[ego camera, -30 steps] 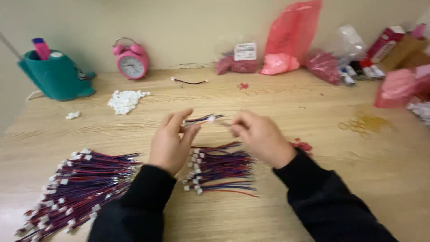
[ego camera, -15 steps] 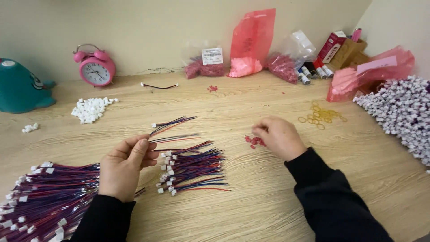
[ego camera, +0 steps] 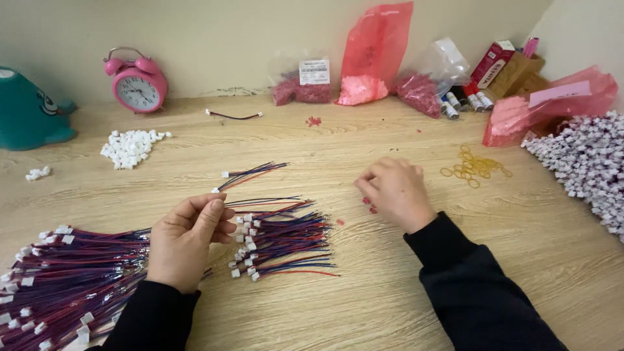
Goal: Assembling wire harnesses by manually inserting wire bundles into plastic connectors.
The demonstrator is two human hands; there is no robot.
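On grainy wood, left hand [ego camera: 185,237] pinching thin red-blue wires [ego camera: 250,177].

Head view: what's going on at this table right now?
A person sits at a wooden table sorting short red-and-blue wire leads with white plugs. The left hand pinches a few wire leads between its fingers, raised just above a small bundle of leads. The right hand rests knuckles-up on tiny red pieces to the right of that bundle. A much larger pile of leads lies at the left, and loose white connectors lie farther back.
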